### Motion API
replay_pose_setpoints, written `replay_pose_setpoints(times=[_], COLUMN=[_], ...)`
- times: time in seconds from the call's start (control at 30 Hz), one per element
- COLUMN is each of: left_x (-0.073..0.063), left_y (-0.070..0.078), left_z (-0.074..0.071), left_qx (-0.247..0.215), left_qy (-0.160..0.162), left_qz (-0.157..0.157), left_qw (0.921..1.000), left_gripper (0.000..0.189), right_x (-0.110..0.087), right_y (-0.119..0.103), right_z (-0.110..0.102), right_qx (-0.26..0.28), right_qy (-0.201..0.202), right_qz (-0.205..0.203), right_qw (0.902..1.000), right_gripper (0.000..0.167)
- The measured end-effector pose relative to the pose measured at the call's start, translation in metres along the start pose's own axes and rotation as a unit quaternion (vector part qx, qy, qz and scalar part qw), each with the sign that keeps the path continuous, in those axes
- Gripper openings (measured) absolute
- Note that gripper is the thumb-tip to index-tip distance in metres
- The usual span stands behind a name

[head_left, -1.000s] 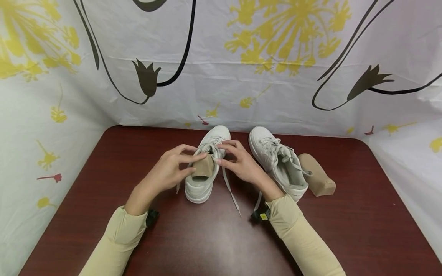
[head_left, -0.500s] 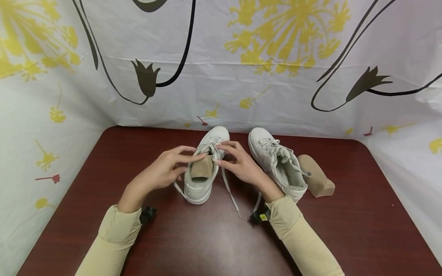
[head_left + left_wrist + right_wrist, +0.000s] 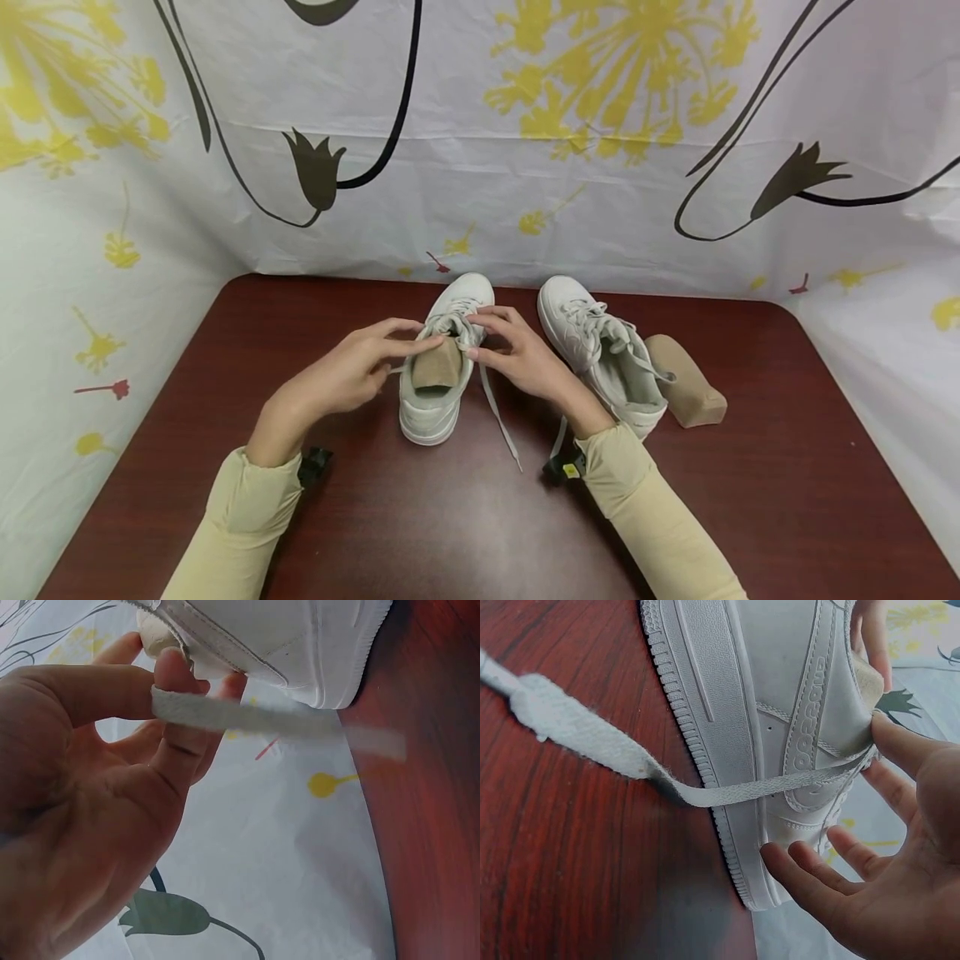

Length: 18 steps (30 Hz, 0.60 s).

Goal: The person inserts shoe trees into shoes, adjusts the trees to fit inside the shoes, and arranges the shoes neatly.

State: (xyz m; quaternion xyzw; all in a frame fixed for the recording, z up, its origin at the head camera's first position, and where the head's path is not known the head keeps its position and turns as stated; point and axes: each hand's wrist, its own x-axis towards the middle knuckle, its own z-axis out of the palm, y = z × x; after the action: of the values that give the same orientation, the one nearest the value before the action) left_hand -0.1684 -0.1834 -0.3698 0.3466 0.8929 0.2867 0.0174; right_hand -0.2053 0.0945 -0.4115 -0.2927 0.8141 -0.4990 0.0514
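Note:
A white sneaker [image 3: 430, 417] stands toe-away on the table, a tan rounded block [image 3: 437, 364] sitting in its opening. To its left, my left hand [image 3: 352, 367] pinches a white shoelace [image 3: 247, 720] between thumb and finger. Its index finger reaches to the top of the block at the laces. From the right, thumb and index finger of my right hand [image 3: 517, 350] pinch the sneaker's upper edge by the top lace hole. The other fingers of that hand spread along the shoe's side. Another lace end [image 3: 757, 789] trails from there down to the table.
A second white sneaker [image 3: 577, 337], laces loose, stands to the right, partly behind my right forearm. Beside it lies another tan block [image 3: 684, 382]. The dark red table [image 3: 450, 533] meets a patterned white cloth [image 3: 420, 242] at the back and sides.
My left hand has drawn back slightly to the left and taken up the left shoelace, which hung down before. The sneaker has shifted slightly left; my right hand keeps nearly the same place.

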Motion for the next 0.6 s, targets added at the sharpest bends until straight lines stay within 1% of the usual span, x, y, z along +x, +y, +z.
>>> replay_pose_setpoints(times=[0.2, 0.43, 0.6], left_x=[-0.0044, -0.0097, -0.0099], left_y=[0.0028, 0.0006, 0.0012], left_z=[-0.0055, -0.0095, -0.0076], left_qx=[0.009, 0.009, 0.006], left_qy=[0.008, 0.013, 0.004], left_qz=[0.007, 0.013, 0.014], left_qw=[0.9999, 0.9998, 0.9999], left_gripper=[0.081, 0.078, 0.081], right_x=[0.0001, 0.001, -0.0003], right_y=[0.0, 0.0006, 0.001], right_z=[0.0005, 0.0005, -0.0005], right_qx=[0.009, 0.005, -0.007], right_qy=[0.002, 0.001, 0.004], right_qz=[-0.001, 0.002, -0.004], right_qw=[1.0, 1.0, 1.0], right_gripper=[0.046, 0.046, 0.046])
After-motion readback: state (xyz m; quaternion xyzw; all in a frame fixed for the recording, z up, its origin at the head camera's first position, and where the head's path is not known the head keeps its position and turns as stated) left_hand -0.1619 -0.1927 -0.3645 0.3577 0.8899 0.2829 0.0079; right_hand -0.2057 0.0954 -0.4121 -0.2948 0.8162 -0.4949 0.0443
